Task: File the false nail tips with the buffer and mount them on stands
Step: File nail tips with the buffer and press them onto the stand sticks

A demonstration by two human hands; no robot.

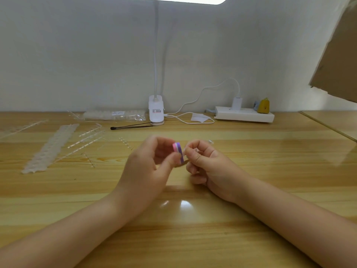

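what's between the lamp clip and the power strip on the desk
In the head view, a looped white cable and a small white paper scrap lie between lamp clip and power strip.

You can't make out nail tip against buffer [178, 153]: right hand [204, 163] hides it. Buffer blurred, lower end behind left thumb. Lamp [156, 111] head cut off at top.

Two hands over the wooden desk: left hand [146, 163], right hand [204, 161]. One pink-and-purple buffer [178, 152], one clip-on lamp [156, 110], one power strip [244, 114], one bag of nail tips [115, 115].
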